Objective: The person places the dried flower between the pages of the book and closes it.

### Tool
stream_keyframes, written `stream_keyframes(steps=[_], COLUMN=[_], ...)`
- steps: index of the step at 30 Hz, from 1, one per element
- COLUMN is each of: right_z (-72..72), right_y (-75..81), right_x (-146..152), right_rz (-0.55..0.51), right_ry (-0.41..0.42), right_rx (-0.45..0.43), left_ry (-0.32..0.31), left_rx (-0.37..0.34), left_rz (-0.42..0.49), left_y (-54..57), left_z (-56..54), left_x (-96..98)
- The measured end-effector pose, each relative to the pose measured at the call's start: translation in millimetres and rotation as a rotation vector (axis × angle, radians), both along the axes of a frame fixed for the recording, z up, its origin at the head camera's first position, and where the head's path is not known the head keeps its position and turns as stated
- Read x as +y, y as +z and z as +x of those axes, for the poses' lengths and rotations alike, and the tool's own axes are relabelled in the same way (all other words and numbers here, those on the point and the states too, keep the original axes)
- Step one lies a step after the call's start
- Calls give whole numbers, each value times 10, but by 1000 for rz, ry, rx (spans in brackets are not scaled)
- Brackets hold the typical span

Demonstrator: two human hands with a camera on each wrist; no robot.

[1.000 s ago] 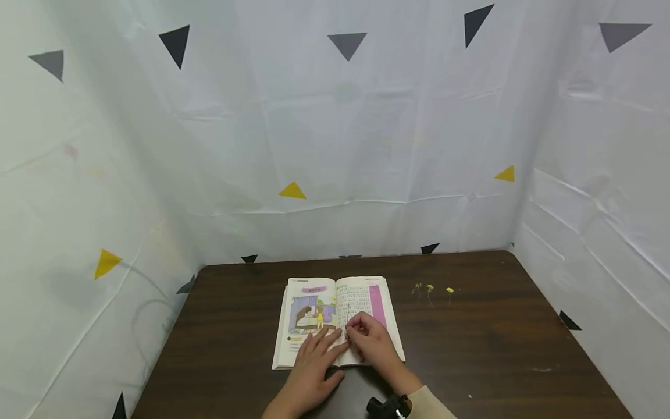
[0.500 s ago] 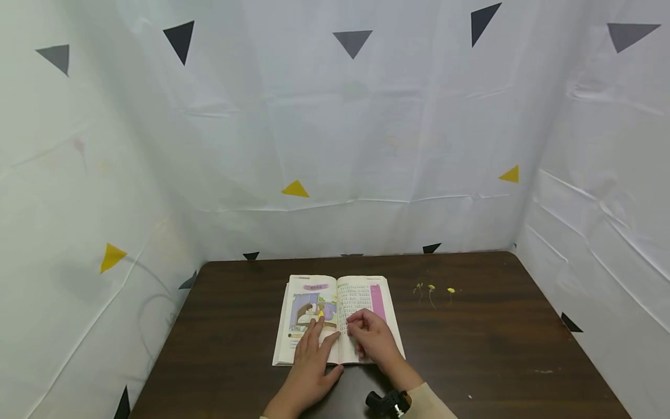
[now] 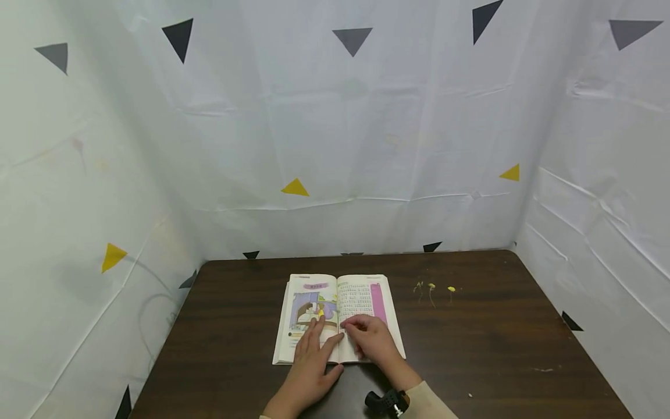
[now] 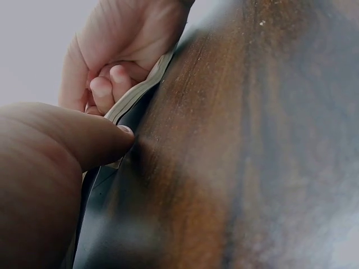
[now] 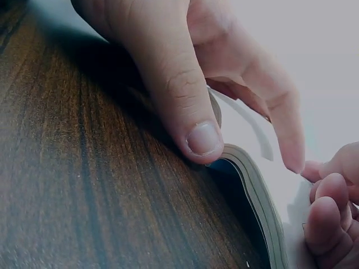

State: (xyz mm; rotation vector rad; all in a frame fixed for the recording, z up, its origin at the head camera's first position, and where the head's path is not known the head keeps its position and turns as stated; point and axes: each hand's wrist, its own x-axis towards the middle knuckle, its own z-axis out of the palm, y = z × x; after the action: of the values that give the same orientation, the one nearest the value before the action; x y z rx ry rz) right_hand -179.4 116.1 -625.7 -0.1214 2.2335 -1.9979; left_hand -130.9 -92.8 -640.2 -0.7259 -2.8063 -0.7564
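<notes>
An open picture book (image 3: 355, 291) lies on the dark wooden table, an illustration on its left page and text on its right. My left hand (image 3: 312, 364) rests on the lower left page, fingers straight. Its thumb (image 5: 203, 137) sits at the bottom edge of the book in the right wrist view, and its forefinger reaches down to the page. My right hand (image 3: 374, 340) is over the lower right page with its fingers curled. Thumb and forefinger come together close to the book's middle fold; I cannot tell whether something thin is between them.
Several small yellow flowers (image 3: 431, 286) on thin stalks lie on the table (image 3: 497, 326) right of the book. A tiny pale bit (image 3: 470, 396) is near the front. White sheeting (image 3: 345, 145) with triangles hangs behind and at both sides.
My left fingers have drawn closer together and moved slightly up the page. My right fingertips have shifted left toward the fold. A thin dark strand above them a second ago no longer shows.
</notes>
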Motion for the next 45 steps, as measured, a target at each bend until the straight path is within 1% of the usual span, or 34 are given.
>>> stream_keyframes(steps=[5, 10, 13, 15, 18, 21, 24, 27, 29, 31, 35, 38, 42, 45], right_z=[1, 5, 23, 38, 65, 97, 155, 255, 334, 410, 513, 551, 548, 519], right_y=[-10, -10, 27, 64, 123, 152, 176, 209, 225, 234, 209, 180, 172, 183], right_x=[-22, -16, 26, 75, 183, 333, 510, 675, 761, 825, 918, 989, 1097, 1147], right_rz=[17, -11, -32, -17, 67, 184, 270, 364, 416, 480, 542, 516, 417, 355], right_ry=[15, 38, 82, 124, 165, 172, 198, 215, 198, 157, 64, 47, 89, 123], right_rx=[16, 37, 30, 37, 86, 128, 118, 101, 94, 99, 87, 63, 20, -7], left_ry=[-3, -7, -12, -13, -21, -27, -27, -30, -35, -39, -29, -30, -43, -38], left_rx=[-11, 1, 5, 2, -5, -15, -26, -41, -42, -34, 4, 7, -26, -53], left_rz=[-2, 7, 9, 9, 5, 1, -2, -1, -4, -3, 1, 3, 3, 9], left_y=[21, 26, 14, 6, -4, -5, -2, 5, 15, 29, 62, 70, 55, 50], left_z=[1, -9, -16, -11, 0, 14, 17, 12, 9, 7, -2, -4, -6, -6], left_x=[-22, -29, -30, -34, -45, -58, -68, -74, -81, -93, -116, -113, -85, -72])
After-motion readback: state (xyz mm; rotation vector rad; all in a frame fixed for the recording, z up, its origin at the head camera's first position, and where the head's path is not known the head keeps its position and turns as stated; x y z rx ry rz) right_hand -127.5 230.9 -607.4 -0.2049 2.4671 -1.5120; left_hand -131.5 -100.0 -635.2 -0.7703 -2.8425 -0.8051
